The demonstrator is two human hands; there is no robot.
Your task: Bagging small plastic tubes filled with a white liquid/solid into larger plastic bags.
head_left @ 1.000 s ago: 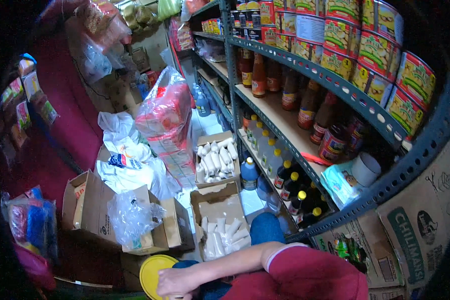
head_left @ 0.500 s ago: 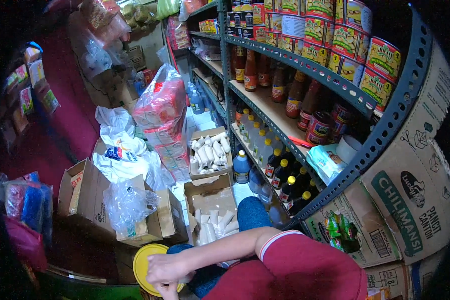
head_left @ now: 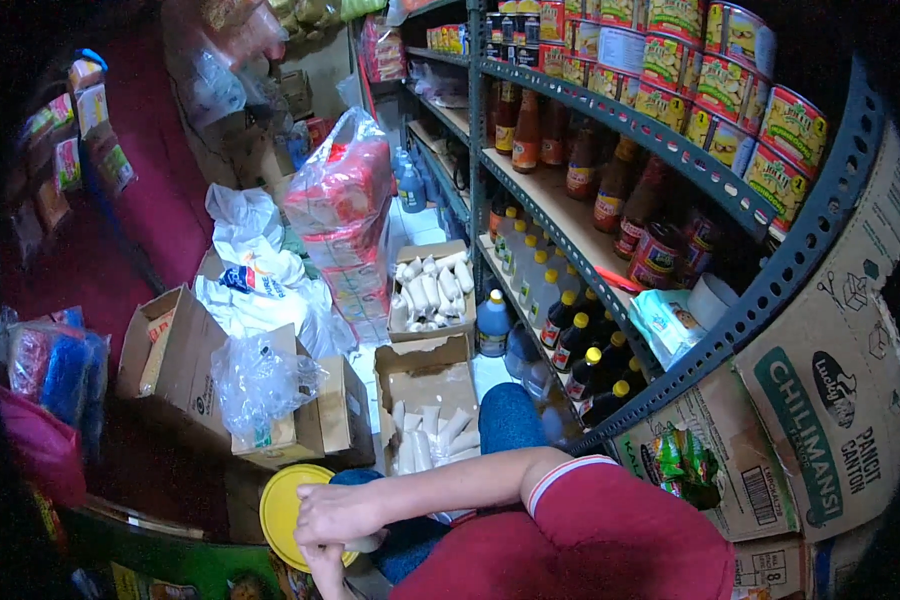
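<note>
My right hand (head_left: 338, 514) reaches across from the right, its fingers closed, over a round yellow lid (head_left: 279, 512). Just below it, my left hand (head_left: 322, 566) is also closed, its fingers meeting the right hand's. A pale, rounded thing (head_left: 370, 542) peeks out under my right hand; the hands hide most of it, and what each grips cannot be made out. Beyond my knees stands an open cardboard box (head_left: 425, 378) with several slim white filled plastic bags (head_left: 432, 440) in it. A second box (head_left: 435, 332) behind it holds more such bags.
Metal shelves (head_left: 610, 245) with cans, sauce bottles and jugs run along the right. Open cartons (head_left: 175, 370) and a white plastic sack (head_left: 260, 290) stand at the left, beside a tall stack of wrapped red packs (head_left: 340, 230). A large printed carton (head_left: 830, 400) is near my right shoulder.
The view has shifted, so the shelves and boxes sit farther right and slightly lower. Both hands stay closed together over the yellow lid, with little other movement.
</note>
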